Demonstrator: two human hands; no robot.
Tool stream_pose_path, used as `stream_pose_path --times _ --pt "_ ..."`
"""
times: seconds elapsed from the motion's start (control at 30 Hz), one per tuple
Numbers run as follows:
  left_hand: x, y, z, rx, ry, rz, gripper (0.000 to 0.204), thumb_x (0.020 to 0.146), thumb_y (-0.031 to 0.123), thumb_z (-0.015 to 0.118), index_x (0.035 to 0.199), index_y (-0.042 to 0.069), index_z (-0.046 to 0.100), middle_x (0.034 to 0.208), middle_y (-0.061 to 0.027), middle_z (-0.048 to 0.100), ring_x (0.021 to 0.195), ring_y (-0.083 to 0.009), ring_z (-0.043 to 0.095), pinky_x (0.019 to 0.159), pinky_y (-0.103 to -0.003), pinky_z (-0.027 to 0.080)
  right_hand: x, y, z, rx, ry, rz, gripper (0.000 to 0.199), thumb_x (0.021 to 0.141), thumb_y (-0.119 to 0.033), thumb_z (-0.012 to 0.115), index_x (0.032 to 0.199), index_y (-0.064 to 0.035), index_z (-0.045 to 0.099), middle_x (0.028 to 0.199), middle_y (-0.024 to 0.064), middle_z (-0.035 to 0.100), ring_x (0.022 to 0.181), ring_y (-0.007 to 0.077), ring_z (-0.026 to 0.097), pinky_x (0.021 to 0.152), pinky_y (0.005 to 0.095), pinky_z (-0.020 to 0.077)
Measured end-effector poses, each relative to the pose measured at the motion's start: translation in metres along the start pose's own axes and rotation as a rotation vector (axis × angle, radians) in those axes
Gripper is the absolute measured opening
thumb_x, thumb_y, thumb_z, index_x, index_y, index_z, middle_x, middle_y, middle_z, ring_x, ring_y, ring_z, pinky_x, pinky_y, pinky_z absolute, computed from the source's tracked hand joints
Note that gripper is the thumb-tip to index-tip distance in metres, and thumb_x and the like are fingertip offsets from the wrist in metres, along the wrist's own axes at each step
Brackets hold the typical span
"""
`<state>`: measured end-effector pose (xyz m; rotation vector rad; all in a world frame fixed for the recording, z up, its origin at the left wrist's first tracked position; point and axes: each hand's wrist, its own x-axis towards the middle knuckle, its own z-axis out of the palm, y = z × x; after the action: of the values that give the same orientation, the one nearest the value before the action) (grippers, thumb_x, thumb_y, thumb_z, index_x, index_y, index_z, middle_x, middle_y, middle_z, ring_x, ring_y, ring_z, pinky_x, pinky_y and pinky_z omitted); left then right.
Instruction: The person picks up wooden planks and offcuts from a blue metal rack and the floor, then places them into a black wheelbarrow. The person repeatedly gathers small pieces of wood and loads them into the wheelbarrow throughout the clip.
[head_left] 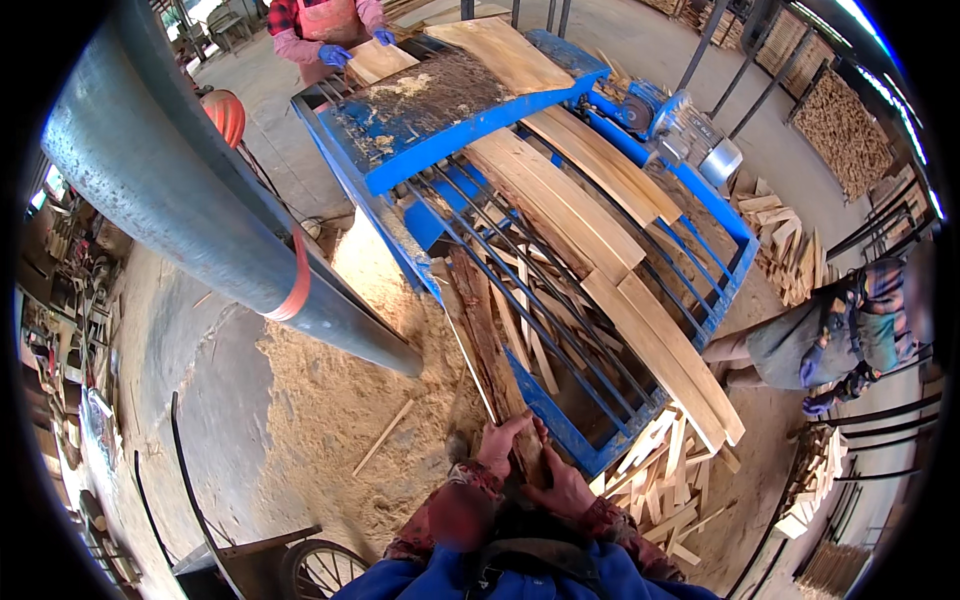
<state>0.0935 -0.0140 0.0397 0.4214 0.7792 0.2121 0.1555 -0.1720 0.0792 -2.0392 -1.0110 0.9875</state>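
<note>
Close to my body, my left hand [501, 446] is closed round the near end of a long wooden strip with rough brown bark [483, 335]. My right hand [563, 490] grips the same end from the right side, its fingers partly hidden behind the wood. The strip runs away from me along the left side of a blue metal machine frame [590, 455]. Several pale sawn planks [560, 195] lie over the frame's dark bars, and one pair of planks [665, 350] reaches past its near right corner.
A thick grey metal duct [190, 170] slants down at left above heaped sawdust [325, 420]. Offcuts [665, 480] lie by the machine's near end. Across it, a person with blue gloves [335, 55] handles a board [380, 63]. Another person [830, 335] stands at right. A wheel [322, 570] is lower left.
</note>
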Motion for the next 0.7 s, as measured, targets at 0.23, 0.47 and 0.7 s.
stream_pose_path --times 0.23,0.47,0.7 --pt "0.0026 -0.0008 -0.0005 0.004 -0.005 0.011 0.017 0.091 0.015 0.062 0.097 -0.001 0.062 0.085 -0.0119 0.067 0.079 -0.0254 0.066 0.073 -0.038 0.055 0.0012 -0.0016 -0.0018 0.027 -0.016 0.012 0.089 0.077 -0.041 0.075 0.14 0.0037 0.031 0.107 0.0312 0.063 0.099 0.0434 0.063 0.083 0.0443 0.0515" --pt "0.0016 -0.002 0.0026 -0.023 0.014 0.054 0.014 0.09 0.011 0.062 0.095 -0.003 0.062 0.083 -0.0132 0.066 0.078 -0.0262 0.066 0.07 -0.038 0.054 0.001 0.0018 -0.002 0.037 -0.024 0.022 0.089 0.077 -0.042 0.075 0.14 0.0032 0.032 0.107 0.03 0.063 0.1 0.0423 0.064 0.084 0.0429 0.0516" --pt "0.001 0.0006 0.0052 -0.041 0.021 0.04 0.011 0.089 0.008 0.063 0.089 -0.003 0.063 0.079 -0.0123 0.065 0.072 -0.0261 0.065 0.066 -0.038 0.054 0.0006 -0.0043 -0.0101 0.049 -0.067 0.046 0.088 0.077 -0.043 0.075 0.14 0.0024 0.033 0.107 0.0292 0.063 0.099 0.041 0.064 0.083 0.0419 0.0518"
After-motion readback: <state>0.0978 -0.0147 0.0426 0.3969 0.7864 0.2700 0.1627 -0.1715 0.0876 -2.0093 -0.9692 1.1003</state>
